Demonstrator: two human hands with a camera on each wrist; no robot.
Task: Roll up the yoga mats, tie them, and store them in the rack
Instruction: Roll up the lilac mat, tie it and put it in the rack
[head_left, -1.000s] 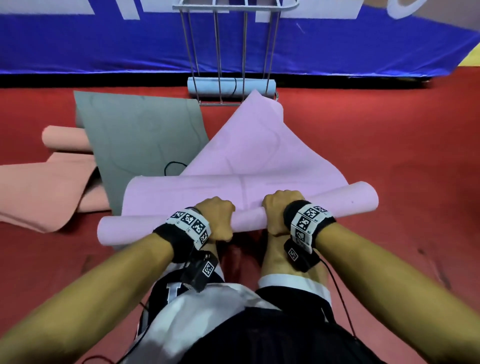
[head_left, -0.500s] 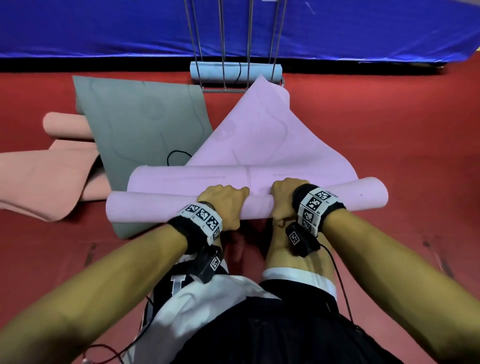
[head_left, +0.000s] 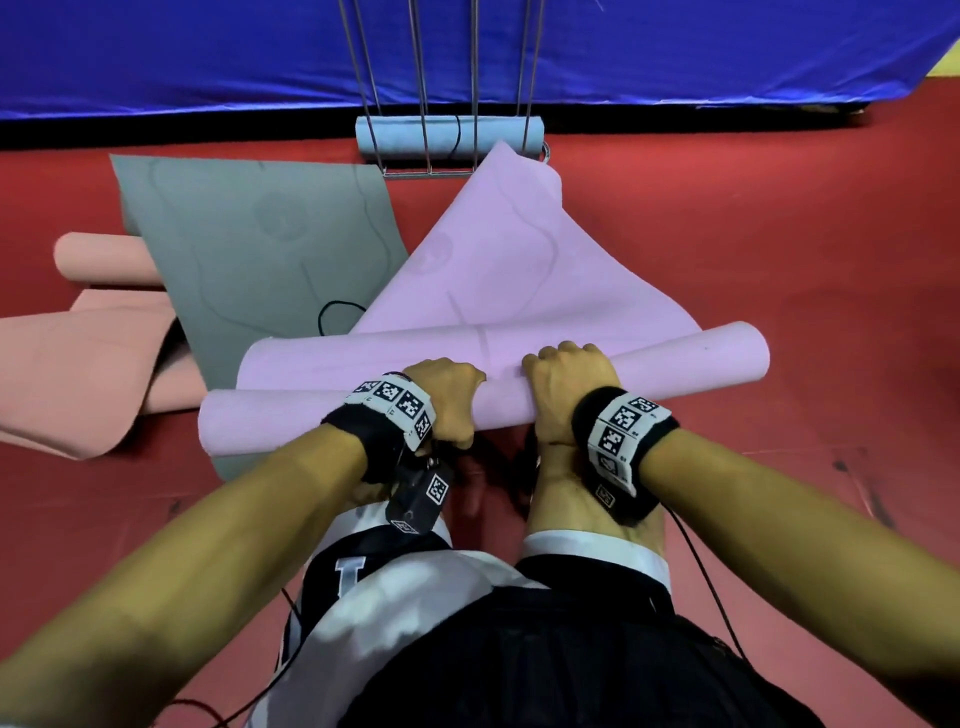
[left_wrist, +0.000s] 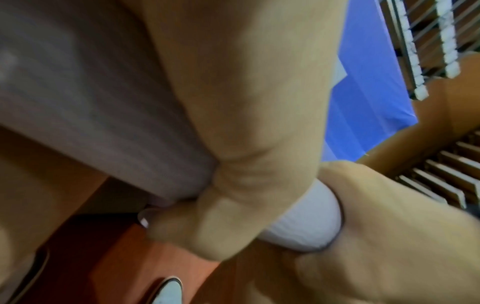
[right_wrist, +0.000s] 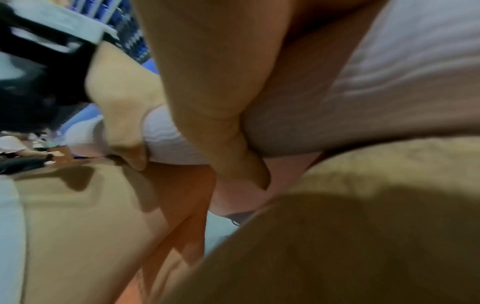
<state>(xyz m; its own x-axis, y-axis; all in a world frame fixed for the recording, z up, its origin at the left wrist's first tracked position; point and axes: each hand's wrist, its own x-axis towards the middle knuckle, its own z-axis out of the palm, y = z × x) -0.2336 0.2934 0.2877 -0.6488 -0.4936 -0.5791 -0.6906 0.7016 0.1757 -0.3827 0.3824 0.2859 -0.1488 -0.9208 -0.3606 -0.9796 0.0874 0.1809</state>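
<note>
Both hands' grip wraps the pink mat (head_left: 675, 358) roll (fingertips hidden behind it); wrist views blur.

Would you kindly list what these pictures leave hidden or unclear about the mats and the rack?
- Rack: top cut off by the head view's upper edge.
- Gray mat: near part hidden under the purple mat.
- Pink mat: cut by the left edge.
- Fingertips of left hand and right hand: curled behind the roll; wrist views blurred.
</note>
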